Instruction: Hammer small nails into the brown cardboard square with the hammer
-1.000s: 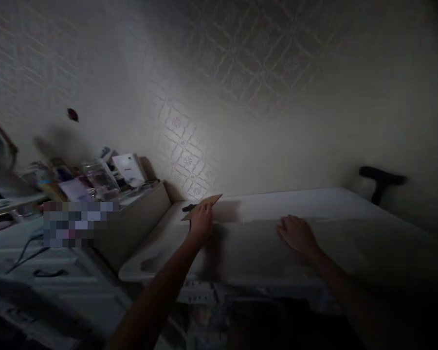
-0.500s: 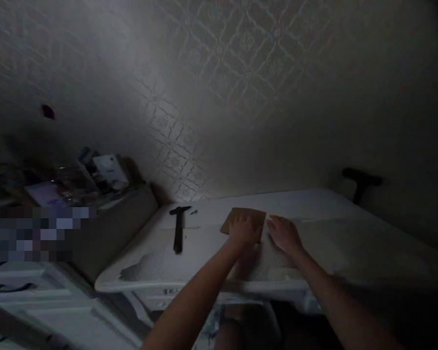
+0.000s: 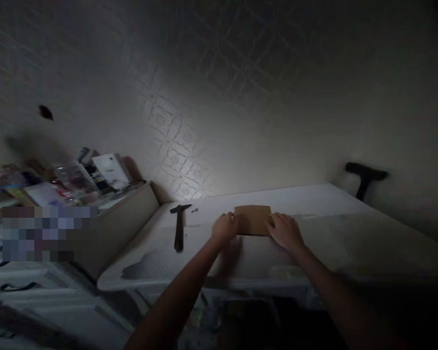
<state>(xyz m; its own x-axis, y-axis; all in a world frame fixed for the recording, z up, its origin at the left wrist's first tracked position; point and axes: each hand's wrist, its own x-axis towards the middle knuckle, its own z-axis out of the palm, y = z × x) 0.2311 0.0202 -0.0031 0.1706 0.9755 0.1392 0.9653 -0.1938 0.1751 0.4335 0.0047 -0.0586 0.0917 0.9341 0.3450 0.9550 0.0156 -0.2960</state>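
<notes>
A brown rectangular piece (image 3: 253, 219), which looks like a board or cardboard, is between my two hands above the white table (image 3: 204, 253). My left hand (image 3: 224, 228) grips its left edge with bent fingers. At the right edge, my right hand (image 3: 285, 230) closes its fingers on the piece. Further left, a hammer (image 3: 179, 228) with a dark handle lies on the table, head away from me. Small metal bits (image 3: 194, 210) lie beside the hammer's head.
To the left, a cabinet (image 3: 124, 214) holds a white box (image 3: 111, 167) and assorted clutter. A black T-shaped object (image 3: 365, 177) stands at the table's right rear edge. A patterned wall rises behind the table.
My left hand has moved from on top of the brown piece to its left edge. The piece has turned straighter and shifted slightly right. My right hand now grips its right edge.
</notes>
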